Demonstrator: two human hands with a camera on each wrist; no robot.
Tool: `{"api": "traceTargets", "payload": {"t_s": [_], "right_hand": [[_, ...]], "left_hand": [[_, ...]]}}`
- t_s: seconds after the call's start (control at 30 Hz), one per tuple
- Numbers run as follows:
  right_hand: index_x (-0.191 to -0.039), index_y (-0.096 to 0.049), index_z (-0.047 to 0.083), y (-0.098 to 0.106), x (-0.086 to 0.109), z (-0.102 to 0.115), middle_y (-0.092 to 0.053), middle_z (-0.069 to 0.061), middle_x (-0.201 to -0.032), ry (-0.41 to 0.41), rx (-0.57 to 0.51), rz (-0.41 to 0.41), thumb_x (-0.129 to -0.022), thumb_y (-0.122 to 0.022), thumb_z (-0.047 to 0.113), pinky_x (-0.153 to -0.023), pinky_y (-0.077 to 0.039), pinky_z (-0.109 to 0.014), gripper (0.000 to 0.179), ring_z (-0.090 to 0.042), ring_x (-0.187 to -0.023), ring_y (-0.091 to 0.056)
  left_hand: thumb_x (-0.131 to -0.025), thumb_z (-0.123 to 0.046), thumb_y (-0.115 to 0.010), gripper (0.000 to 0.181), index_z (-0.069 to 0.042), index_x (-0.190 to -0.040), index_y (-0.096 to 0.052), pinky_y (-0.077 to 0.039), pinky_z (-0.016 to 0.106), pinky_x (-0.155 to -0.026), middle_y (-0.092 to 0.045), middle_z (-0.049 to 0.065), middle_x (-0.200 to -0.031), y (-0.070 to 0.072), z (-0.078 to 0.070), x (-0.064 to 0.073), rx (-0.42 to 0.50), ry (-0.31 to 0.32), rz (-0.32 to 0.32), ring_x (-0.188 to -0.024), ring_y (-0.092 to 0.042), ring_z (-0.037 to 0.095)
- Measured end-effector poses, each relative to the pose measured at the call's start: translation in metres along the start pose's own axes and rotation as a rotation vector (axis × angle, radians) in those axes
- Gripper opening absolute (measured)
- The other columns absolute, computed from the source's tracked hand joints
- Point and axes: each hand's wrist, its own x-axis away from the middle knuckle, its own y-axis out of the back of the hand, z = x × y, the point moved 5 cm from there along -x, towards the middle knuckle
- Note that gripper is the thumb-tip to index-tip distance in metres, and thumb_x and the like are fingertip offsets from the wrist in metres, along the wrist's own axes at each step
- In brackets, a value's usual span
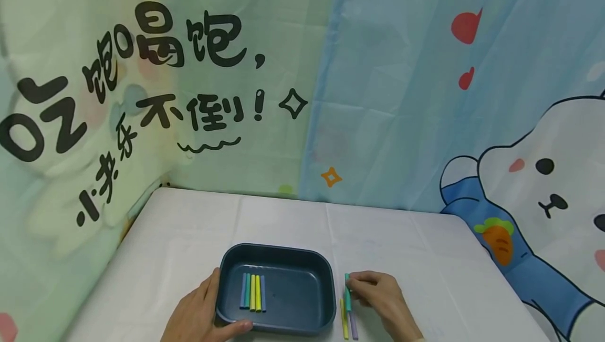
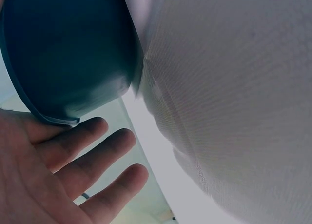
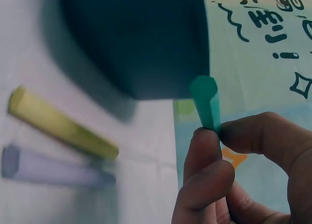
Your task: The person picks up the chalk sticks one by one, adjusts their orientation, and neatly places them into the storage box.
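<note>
In the head view a dark blue rectangular tray (image 1: pixel 302 326) sits on the white table. Several coloured sticks (image 1: pixel 252 292), in blue, teal and yellow, lie side by side in it, left of its middle. My left hand (image 1: pixel 198 308) rests against the tray's front left corner, thumb along the front and fingers at the left side. In the left wrist view its fingers (image 2: pixel 95 168) are nearly straight. Right of the tray, my right hand (image 1: pixel 378 294) pinches a green hexagonal stick (image 3: pixel 208 104) between thumb and fingers. Below it lie a yellow stick (image 1: pixel 344 318) and a purple stick (image 1: pixel 353 325).
A white cloth (image 1: pixel 416 258) covers the table. Behind it hangs a printed curtain (image 1: pixel 378 95), with large black characters on the left and a cartoon bear at the right. Another curtain side (image 1: pixel 42 258) runs along the table's left edge.
</note>
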Motion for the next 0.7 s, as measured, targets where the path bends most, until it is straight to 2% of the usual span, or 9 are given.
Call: {"api": "traceTargets", "payload": {"t_s": [0.27,0.7], "right_hand": [[-0.108,-0.073,-0.005,-0.012,0.004,0.01,-0.072,-0.008,-0.088,0.048,-0.134,0.029,-0.088,-0.079,0.022,-0.067,-0.056,-0.031,0.034,-0.019,-0.077,-0.066],[-0.11,-0.073,-0.005,-0.029,0.006,0.023,-0.071,-0.01,-0.089,0.062,-0.217,0.077,-0.089,-0.078,0.018,-0.068,-0.057,-0.035,0.031,-0.021,-0.075,-0.067]], "left_hand": [[-0.069,-0.089,-0.062,0.128,0.002,-0.154,-0.035,-0.055,0.046,-0.092,-0.056,0.018,-0.14,0.0,0.0,-0.001,-0.022,-0.009,-0.023,-0.116,-0.063,0.031],[-0.069,-0.088,-0.063,0.125,0.001,-0.153,-0.036,-0.056,0.046,-0.09,-0.057,0.017,-0.139,0.0,0.001,0.0,-0.019,-0.009,-0.019,-0.114,-0.064,0.03]]}}
